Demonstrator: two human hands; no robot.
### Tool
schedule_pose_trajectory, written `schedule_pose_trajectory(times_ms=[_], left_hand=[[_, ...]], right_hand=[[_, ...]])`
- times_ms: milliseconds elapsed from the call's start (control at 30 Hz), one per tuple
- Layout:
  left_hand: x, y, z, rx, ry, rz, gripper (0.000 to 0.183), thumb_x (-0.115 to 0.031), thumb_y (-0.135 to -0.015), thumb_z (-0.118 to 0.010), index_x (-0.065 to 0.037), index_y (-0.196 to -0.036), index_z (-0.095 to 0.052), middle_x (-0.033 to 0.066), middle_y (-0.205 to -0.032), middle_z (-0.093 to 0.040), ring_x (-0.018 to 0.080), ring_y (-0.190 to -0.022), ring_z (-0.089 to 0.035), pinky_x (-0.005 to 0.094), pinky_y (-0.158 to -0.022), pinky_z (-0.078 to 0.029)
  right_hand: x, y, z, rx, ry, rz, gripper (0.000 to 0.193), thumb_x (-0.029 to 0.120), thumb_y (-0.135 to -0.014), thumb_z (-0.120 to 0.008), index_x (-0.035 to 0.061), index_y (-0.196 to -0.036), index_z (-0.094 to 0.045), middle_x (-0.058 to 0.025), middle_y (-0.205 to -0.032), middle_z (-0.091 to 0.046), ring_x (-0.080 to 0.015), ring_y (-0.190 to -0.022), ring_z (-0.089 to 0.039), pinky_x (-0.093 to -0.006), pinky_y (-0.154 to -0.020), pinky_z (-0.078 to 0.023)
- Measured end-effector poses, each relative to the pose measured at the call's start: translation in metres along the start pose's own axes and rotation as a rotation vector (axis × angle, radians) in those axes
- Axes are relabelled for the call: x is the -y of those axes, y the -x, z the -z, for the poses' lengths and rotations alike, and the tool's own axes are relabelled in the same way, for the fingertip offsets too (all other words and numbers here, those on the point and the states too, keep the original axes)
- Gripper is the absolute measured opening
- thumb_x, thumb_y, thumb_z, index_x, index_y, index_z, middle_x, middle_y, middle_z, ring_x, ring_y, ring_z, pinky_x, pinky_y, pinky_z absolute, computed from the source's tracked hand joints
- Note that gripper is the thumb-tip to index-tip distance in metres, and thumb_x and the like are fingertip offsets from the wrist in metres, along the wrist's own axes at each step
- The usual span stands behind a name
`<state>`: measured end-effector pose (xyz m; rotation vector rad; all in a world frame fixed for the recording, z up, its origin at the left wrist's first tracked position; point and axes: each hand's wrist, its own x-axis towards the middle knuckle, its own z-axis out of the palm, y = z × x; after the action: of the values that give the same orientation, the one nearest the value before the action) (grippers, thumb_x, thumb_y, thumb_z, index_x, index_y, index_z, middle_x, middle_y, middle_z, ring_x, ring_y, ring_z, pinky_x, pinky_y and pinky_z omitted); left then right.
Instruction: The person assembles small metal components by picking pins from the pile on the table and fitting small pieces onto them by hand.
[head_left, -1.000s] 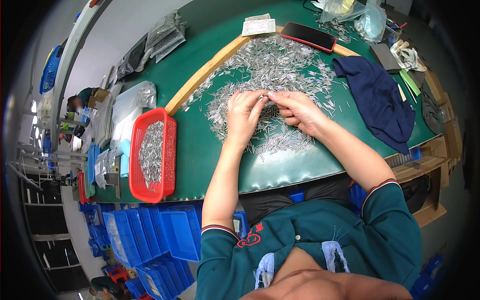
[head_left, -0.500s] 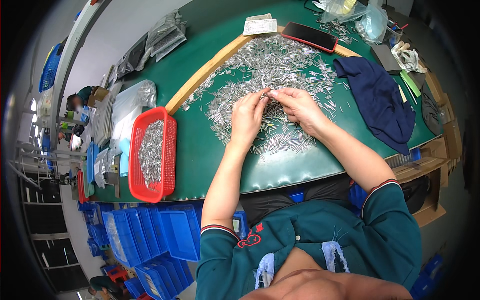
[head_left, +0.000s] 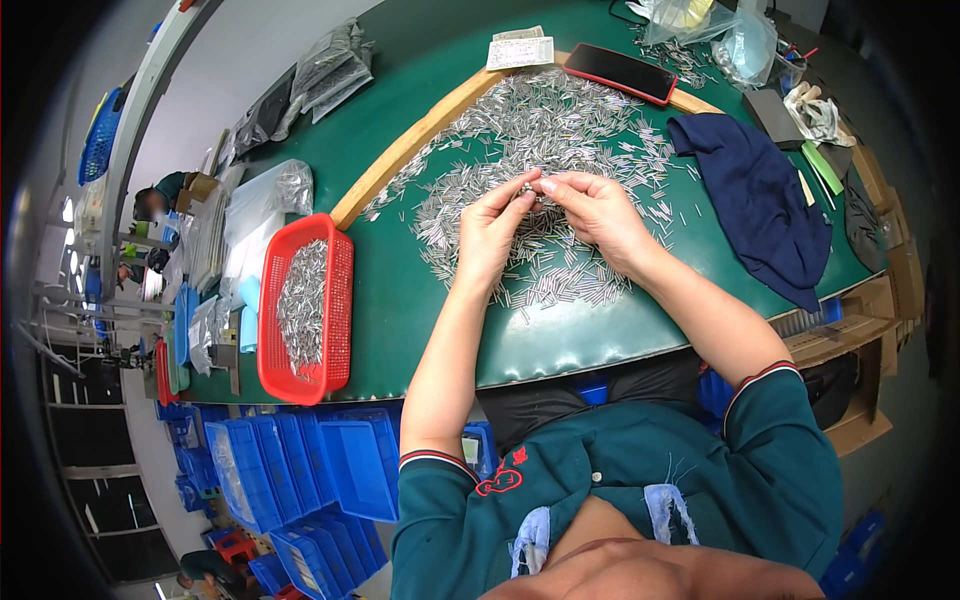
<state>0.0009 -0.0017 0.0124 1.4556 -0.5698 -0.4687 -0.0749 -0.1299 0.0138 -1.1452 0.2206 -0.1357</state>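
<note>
A wide heap of small, thin metal pins [head_left: 560,125] lies spread over the green table. Above its middle, my left hand [head_left: 493,232] and my right hand [head_left: 603,215] meet at the fingertips. Both are closed in a pinch, thumbs against forefingers. A few short metal pins [head_left: 529,190] show between the left fingers, partly hidden by them. The right fingertips touch at the same spot, and what they pinch is too small to make out. To the left stands a red plastic basket [head_left: 343,300] with many more of these pins inside.
Wooden strips [head_left: 420,135] border the heap at the back. A phone [head_left: 620,74] and paper slips [head_left: 520,52] lie on them. Dark blue cloth [head_left: 755,205] lies right. Plastic bags [head_left: 335,70] rest far left; blue bins [head_left: 360,470] are stacked below the table's left side.
Both hands stay over the heap, fingertips together. The left hand has shifted slightly left and turned a little, so the pins at its fingertips show more clearly.
</note>
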Motion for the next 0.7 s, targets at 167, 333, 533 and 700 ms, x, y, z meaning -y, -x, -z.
schedule_pose_trajectory(times_ms=[167, 333, 533, 700], left_hand=[[0.0019, -0.0009, 0.0001, 0.006, 0.027, -0.012, 0.027, -0.004, -0.082, -0.054, -0.004, -0.108, -0.057, 0.0064, -0.104, -0.059, 0.0103, -0.081, -0.057, 0.0218, -0.075, -0.046], [0.0020, -0.0011, 0.0005, 0.014, 0.031, -0.010, 0.027, -0.004, -0.082, -0.053, -0.004, -0.108, -0.057, 0.0068, -0.104, -0.059, 0.0104, -0.082, -0.057, 0.0218, -0.075, -0.046], [0.0020, -0.0004, -0.0004, 0.010, 0.036, -0.025, 0.028, -0.004, -0.082, -0.053, -0.004, -0.110, -0.056, 0.0065, -0.105, -0.059, 0.0099, -0.081, -0.056, 0.0213, -0.075, -0.045], [0.0014, -0.0003, -0.0010, 0.014, 0.059, -0.005, 0.028, -0.004, -0.083, -0.052, -0.003, -0.110, -0.056, 0.0063, -0.105, -0.058, 0.0094, -0.081, -0.056, 0.0211, -0.076, -0.045]], right_hand=[[0.0014, 0.0021, 0.0014, 0.011, -0.017, 0.001, 0.019, 0.021, -0.084, -0.055, 0.0058, -0.094, -0.062, 0.0103, -0.058, -0.044, 0.0022, -0.048, -0.030, -0.0149, -0.041, -0.021], [0.0010, 0.0012, -0.0015, -0.013, -0.002, 0.026, 0.022, 0.022, -0.084, -0.055, 0.0039, -0.096, -0.060, 0.0104, -0.053, -0.038, 0.0018, -0.040, -0.025, -0.0160, -0.035, -0.016], [-0.0003, 0.0008, -0.0017, -0.018, 0.020, 0.057, 0.021, 0.022, -0.084, -0.055, 0.0041, -0.094, -0.060, 0.0097, -0.056, -0.044, 0.0023, -0.041, -0.026, -0.0156, -0.036, -0.017], [-0.0016, 0.0003, -0.0014, -0.015, 0.013, 0.074, 0.020, 0.022, -0.084, -0.055, 0.0044, -0.093, -0.060, 0.0092, -0.059, -0.047, 0.0026, -0.041, -0.025, -0.0156, -0.036, -0.016]])
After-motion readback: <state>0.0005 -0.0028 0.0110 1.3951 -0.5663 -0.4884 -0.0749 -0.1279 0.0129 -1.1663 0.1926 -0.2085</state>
